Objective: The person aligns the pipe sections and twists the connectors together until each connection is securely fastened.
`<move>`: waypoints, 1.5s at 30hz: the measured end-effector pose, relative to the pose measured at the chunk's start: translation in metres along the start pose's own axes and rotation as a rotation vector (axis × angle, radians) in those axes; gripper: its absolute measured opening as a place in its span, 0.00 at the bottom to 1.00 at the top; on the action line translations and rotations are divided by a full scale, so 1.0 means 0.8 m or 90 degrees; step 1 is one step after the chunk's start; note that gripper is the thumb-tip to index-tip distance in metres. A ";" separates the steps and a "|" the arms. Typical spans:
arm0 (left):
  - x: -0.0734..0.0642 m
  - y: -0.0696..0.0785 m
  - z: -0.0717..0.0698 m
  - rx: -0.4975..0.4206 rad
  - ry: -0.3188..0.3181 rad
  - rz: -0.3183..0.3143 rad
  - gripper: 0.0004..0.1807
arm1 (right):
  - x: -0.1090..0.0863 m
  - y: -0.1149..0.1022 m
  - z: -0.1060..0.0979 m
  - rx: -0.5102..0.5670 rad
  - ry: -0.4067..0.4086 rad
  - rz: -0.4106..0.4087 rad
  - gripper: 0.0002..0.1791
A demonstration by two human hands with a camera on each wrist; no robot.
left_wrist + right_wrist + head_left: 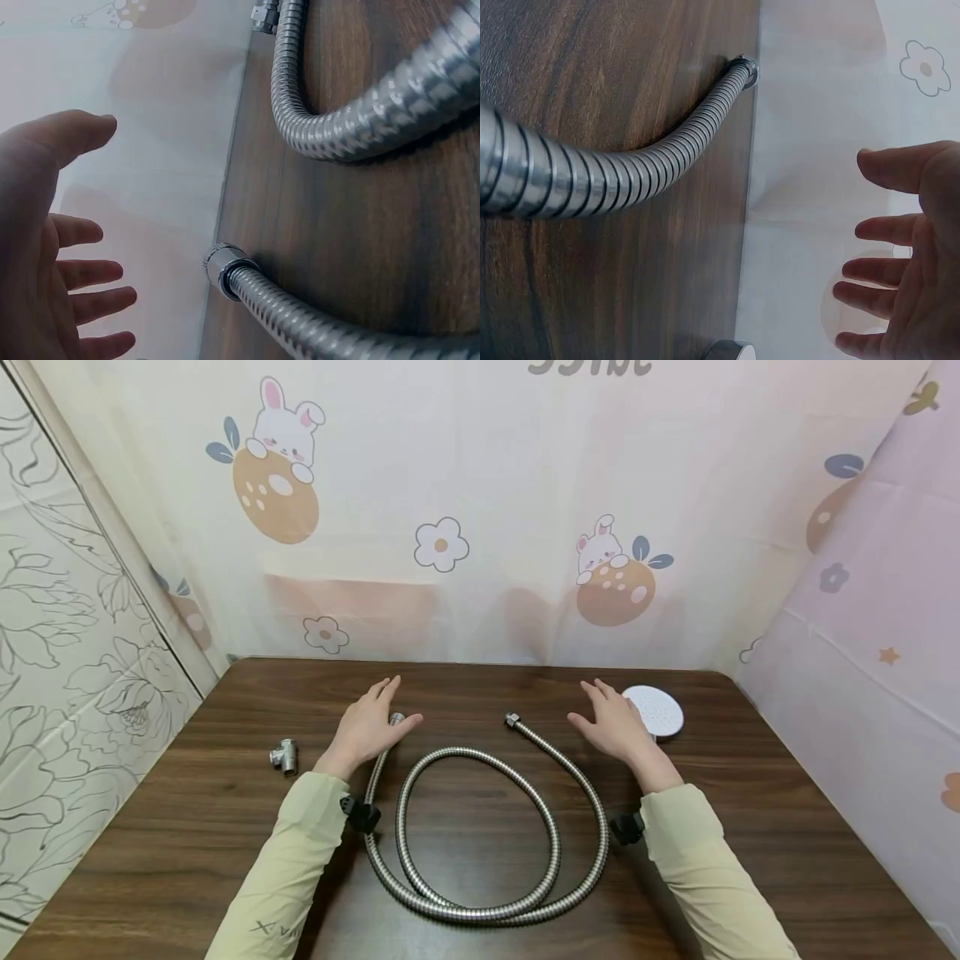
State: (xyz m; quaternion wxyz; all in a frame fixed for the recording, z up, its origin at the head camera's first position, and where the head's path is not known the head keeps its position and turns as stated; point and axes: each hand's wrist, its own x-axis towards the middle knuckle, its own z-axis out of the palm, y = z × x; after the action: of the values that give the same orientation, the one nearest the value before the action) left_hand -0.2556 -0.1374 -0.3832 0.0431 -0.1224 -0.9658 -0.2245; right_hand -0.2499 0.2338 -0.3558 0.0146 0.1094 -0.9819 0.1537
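A coiled metal shower hose (555,843) lies on the dark wooden table, both ends toward the back. Over its left end, close to the end nut (227,268), is my left hand (367,727), fingers spread and holding nothing. My right hand (617,725) is held out between the hose's other end nut (512,720) and a white round shower head (655,710), whose handle it hides. Both wrist views show relaxed fingers and bare palms. Left of my left hand, a small chrome tee fitting (285,757) rests on the table.
The brown table (187,843) has its back edge against a printed curtain (487,485). Another curtain (862,677) hangs along the right side, and a flower-patterned panel (82,635) stands at the left. A black wrist camera (362,814) sits by the left cuff.
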 end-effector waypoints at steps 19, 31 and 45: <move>-0.009 -0.009 0.012 -0.092 -0.045 -0.065 0.39 | -0.015 0.024 -0.010 0.039 -0.003 0.096 0.34; -0.010 -0.010 0.021 -0.098 -0.014 -0.080 0.34 | -0.026 0.036 -0.020 0.038 -0.030 0.153 0.28; -0.010 -0.012 0.030 -0.096 -0.010 -0.125 0.36 | -0.041 0.050 -0.022 0.044 -0.048 0.234 0.33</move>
State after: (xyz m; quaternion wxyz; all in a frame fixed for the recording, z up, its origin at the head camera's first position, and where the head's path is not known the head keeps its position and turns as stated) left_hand -0.2513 -0.1364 -0.4098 0.0039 -0.0323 -0.9537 -0.2989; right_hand -0.2271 0.2831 -0.3527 -0.0541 -0.0657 -0.9793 0.1835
